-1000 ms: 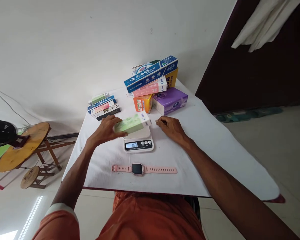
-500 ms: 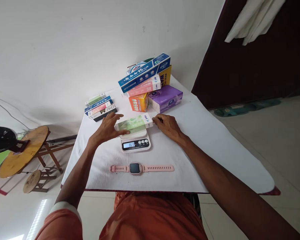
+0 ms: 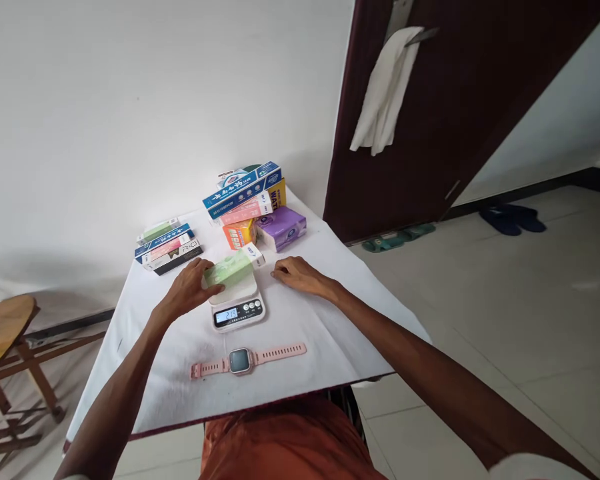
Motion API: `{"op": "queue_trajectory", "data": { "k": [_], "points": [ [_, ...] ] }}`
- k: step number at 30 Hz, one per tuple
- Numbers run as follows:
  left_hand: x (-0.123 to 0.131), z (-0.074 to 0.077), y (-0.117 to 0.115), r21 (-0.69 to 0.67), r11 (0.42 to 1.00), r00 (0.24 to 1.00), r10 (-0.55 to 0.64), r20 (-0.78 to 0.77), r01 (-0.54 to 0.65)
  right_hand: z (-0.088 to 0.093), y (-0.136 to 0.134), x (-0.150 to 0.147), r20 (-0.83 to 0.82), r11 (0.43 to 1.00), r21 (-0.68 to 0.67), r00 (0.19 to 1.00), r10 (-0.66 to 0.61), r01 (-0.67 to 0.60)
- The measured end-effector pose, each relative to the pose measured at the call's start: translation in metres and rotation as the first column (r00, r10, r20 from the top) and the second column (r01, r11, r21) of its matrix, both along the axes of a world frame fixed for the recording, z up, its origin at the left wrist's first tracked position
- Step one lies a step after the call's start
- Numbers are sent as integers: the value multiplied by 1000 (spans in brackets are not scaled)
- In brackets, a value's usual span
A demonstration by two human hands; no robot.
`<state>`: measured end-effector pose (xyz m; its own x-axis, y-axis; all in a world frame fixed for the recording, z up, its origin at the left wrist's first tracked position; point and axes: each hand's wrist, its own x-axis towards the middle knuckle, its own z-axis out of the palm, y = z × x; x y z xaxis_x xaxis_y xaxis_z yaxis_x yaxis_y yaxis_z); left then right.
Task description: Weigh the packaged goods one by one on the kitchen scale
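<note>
A white digital kitchen scale with a lit display stands mid-table. Over its plate lies a green-and-white toothpaste box, slightly slanted. My left hand grips the box's left end, thumb in front and fingers behind. To the right of the box, my right hand rests near the tabletop with its fingers curled in, apart from the box and holding nothing I can see. A pink-strapped smartwatch lies stretched out in front of the scale.
Behind the scale are piled a blue toothpaste box, a pink box, an orange box and a purple tissue pack. More boxes lie at the left. A white cloth covers the table; a wooden stool stands left.
The view has swung to the right. My left hand has closed on the box's left end, and the box now slants more. The scale's display shows a lower number. My right hand is a little farther from the box.
</note>
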<state>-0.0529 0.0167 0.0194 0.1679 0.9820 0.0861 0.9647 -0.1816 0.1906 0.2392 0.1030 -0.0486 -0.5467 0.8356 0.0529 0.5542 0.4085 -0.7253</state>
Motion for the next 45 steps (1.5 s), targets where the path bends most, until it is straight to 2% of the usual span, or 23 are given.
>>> {"op": "queue_trajectory", "data": {
  "k": [3, 7, 10, 13, 15, 18, 20, 23, 25, 27, 30, 33, 34, 36, 38, 41, 45],
  "points": [
    [22, 14, 8, 46, 999, 1000, -25, -13, 26, -12, -25, 12, 103, 987, 159, 995, -7, -9],
    [92, 28, 33, 32, 995, 991, -86, -106, 90, -30, -57, 12, 118, 950, 312, 991, -65, 25],
    [149, 22, 60, -15, 993, 976, -117, -186, 116, -36, -67, 7, 134, 931, 364, 989, -56, 3],
    [186, 2, 85, -31, 995, 967, -99, -234, 94, -42, -68, 9, 118, 909, 417, 992, -51, -3],
    [196, -13, 95, -28, 996, 965, -88, -246, 84, -48, -68, 13, 56, 888, 460, 997, -51, 19],
    [200, -31, 97, -22, 999, 969, -50, -242, 46, -59, -68, 20, -54, 843, 536, 999, -11, 38],
    [200, -38, 93, 19, 999, 970, -27, -241, 33, -64, -67, 23, -90, 807, 589, 996, 16, 40],
    [198, -43, 85, 154, 985, 971, -40, -236, 78, -68, -64, 23, -109, 780, 624, 994, 32, 43],
    [184, -41, 83, 234, 968, 979, -43, -198, 90, -67, -64, 23, -117, 799, 600, 993, 36, 42],
    [153, -34, 84, 297, 953, 992, -16, -123, 52, -65, -64, 23, -117, 834, 551, 992, 40, 31],
    [71, -18, 92, 403, 911, 996, 78, 47, -90, -60, -65, 24, -118, 870, 492, 992, 38, 25],
    [-28, -2, 103, 465, 814, 938, 295, 184, -348, -56, -66, 23, -133, 882, 469, 991, 26, 40],
    [-58, 2, 107, 445, 781, 898, 399, 186, -439, -55, -65, 23, -139, 885, 464, 990, 23, 45],
    [-111, 6, 114, 329, 750, 812, 574, 105, -573, -53, -65, 23, -153, 888, 457, 988, 19, 54],
    [-148, 5, 121, 182, 747, 754, 656, -44, -639, -52, -64, 23, -167, 890, 452, 986, 18, 60],
    [-183, 0, 136, 49, 749, 740, 661, -124, -661, -52, -63, 24, -179, 892, 448, 984, 20, 64],
    [-206, -7, 159, -46, 765, 759, 627, -176, -643, -56, -60, 26, -173, 900, 432, 985, 16, 62]
  ]
}}
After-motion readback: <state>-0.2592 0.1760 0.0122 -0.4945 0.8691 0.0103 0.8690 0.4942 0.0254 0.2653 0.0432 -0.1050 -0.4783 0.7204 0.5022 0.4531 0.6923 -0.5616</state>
